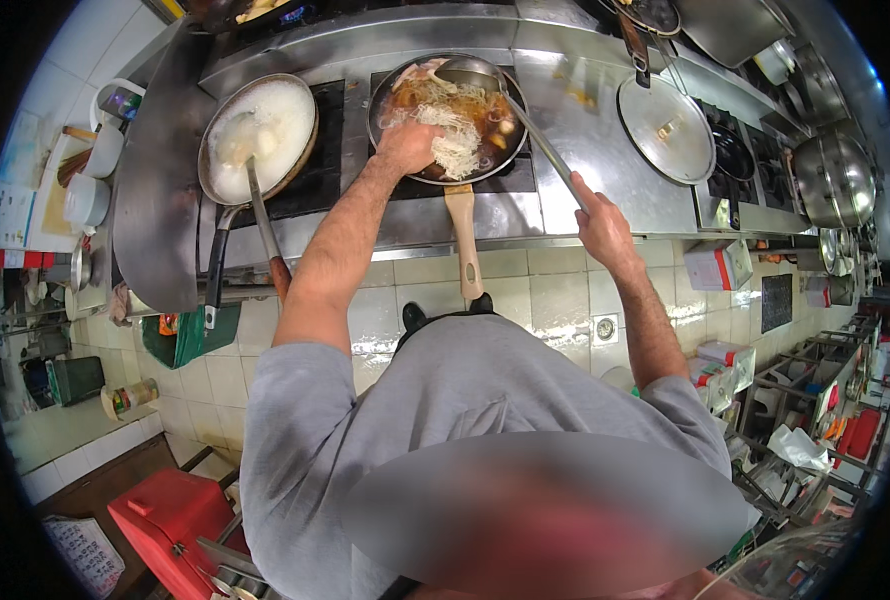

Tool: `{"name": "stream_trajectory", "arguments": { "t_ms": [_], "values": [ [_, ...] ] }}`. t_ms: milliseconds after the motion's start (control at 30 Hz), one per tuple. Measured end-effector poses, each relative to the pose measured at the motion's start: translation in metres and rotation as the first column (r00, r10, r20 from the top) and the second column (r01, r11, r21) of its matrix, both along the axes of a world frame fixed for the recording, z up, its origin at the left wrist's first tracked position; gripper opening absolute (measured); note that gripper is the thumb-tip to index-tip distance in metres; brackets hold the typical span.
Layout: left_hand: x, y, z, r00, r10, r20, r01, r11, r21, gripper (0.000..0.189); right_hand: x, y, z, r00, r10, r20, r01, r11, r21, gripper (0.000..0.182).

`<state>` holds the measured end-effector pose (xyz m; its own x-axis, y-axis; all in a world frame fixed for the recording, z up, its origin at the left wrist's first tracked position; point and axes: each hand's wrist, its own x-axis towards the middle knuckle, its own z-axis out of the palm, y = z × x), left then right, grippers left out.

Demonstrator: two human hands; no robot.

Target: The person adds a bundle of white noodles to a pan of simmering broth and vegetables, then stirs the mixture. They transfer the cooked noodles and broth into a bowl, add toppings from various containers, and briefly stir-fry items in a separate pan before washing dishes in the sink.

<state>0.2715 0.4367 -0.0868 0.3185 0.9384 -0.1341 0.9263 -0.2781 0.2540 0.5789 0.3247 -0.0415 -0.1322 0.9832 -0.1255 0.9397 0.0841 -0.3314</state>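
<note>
A frying pan (502,165) with a pale handle sits on the stove, holding brown liquid, pale noodles (456,142) and other food pieces. My left hand (409,147) reaches over its near left side, its fingers at the noodles; whether they grip any is hidden. My right hand (602,225) is closed around the long metal handle of a ladle (471,73), right of the pan. The ladle's bowl rests at the pan's far side, among the food. To the left, a second pan (306,150) holds white frothy liquid with another ladle (257,199) standing in it.
A round lid (666,131) lies on the steel counter at right, beside a small black pan (731,154). Large steel pots (835,180) stand farther right. The left pan's black handle (218,262) juts past the counter edge. White bowls (86,201) stand far left; a green-lined bin (182,337) is below.
</note>
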Motion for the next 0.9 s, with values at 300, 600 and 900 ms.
{"name": "stream_trajectory", "arguments": {
  "t_ms": [300, 600, 900],
  "values": [
    [0.002, 0.001, -0.014, 1.0, -0.006, 0.01, 0.005, 0.998, 0.058, 0.041, 0.015, 0.004, 0.005, 0.989, 0.005, -0.15, 0.009, 0.996, 0.092, 0.059],
    [0.004, 0.007, -0.001, 1.0, 0.009, -0.016, -0.01, 0.998, -0.062, 0.041, 0.017, 0.003, -0.013, 0.981, -0.013, -0.195, 0.036, 0.993, 0.116, 0.058],
    [0.006, 0.0, -0.016, 0.999, 0.033, 0.042, -0.036, 0.998, 0.06, 0.035, 0.017, -0.009, 0.012, 0.944, 0.034, -0.328, -0.013, 0.998, 0.067, 0.058]
  ]
}}
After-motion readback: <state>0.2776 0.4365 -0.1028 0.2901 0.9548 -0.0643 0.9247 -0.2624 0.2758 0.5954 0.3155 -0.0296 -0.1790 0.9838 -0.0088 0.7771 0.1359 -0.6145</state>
